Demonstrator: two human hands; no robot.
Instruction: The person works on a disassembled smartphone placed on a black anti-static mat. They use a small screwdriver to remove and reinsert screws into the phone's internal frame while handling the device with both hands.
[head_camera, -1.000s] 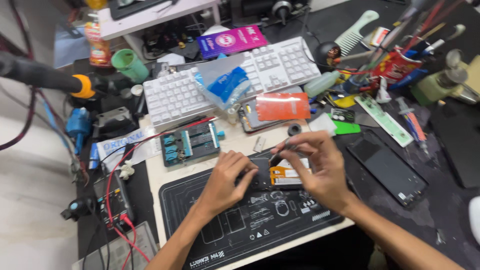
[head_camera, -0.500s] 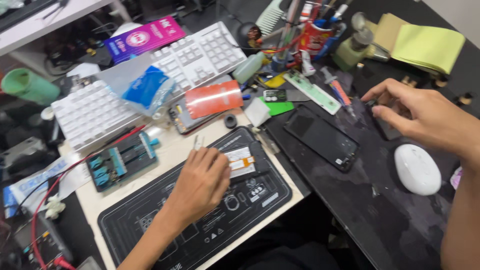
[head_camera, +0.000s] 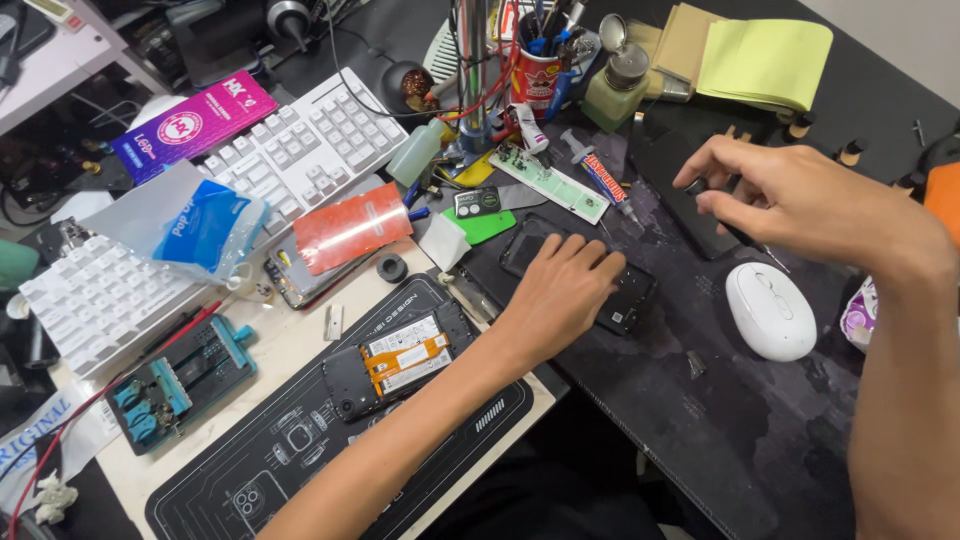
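Note:
My left hand (head_camera: 560, 290) lies palm down on a black phone panel (head_camera: 628, 298) on the dark desk mat, its fingers flat on the panel. My right hand (head_camera: 800, 200) hovers above the desk farther right and pinches a thin dark tool (head_camera: 745, 240) whose tip points down toward the mouse. An opened phone (head_camera: 395, 365) with an orange flex strip lies untouched on the black work mat (head_camera: 290, 450), left of my left forearm.
A white mouse (head_camera: 770, 310) sits just below my right hand. Behind are a white keyboard (head_camera: 300, 150), a red cup of tools (head_camera: 535, 75), a green bottle (head_camera: 610, 95) and yellow cloths (head_camera: 765, 60). A red phone back (head_camera: 350, 228) and a blue fixture (head_camera: 180, 380) lie to the left.
My left hand left the opened phone and moved right onto the black panel. My right hand stayed over the right side of the desk, now pinching the thin tool. The view shifted right.

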